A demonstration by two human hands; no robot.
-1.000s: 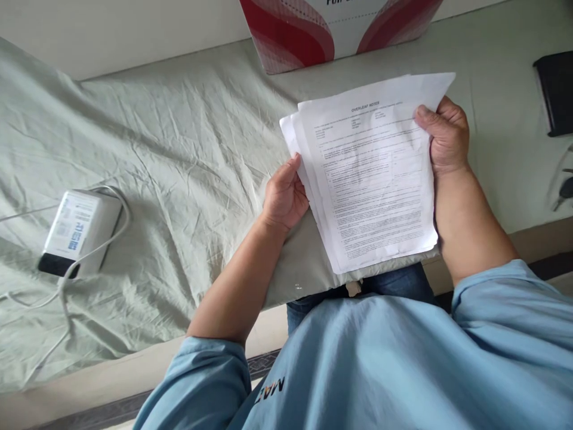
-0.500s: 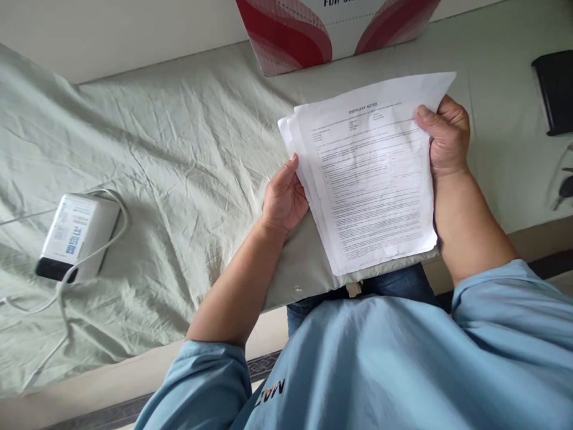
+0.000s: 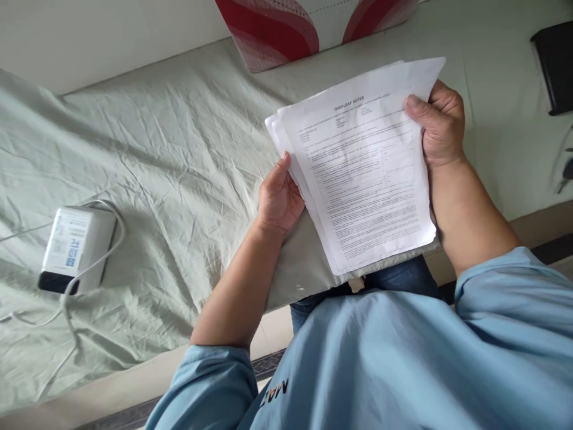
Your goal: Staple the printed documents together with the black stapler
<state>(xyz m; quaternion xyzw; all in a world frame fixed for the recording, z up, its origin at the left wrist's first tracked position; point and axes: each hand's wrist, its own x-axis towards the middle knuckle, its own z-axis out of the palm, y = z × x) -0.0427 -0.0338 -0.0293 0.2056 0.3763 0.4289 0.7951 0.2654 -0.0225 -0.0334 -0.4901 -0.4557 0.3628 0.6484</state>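
A stack of printed paper sheets, headed "OVERLEAF NOTES", is held up in front of my body, its edges a little uneven. My left hand grips the stack's left edge, thumb on top and fingers curled underneath. At the upper right edge, my right hand pinches the sheets with the thumb laid on the front page. The fingers behind the paper are partly hidden. The lower edge of the stack hangs over the front edge of the covered surface.
A creased pale green sheet covers the surface. On the left lies a white box-shaped device with a white cable. A red and white carton stands at the back. To the right are a black object and keys.
The view has shifted slightly, so the papers and both hands appear a little further left and higher. Both hands keep their hold on the stack.
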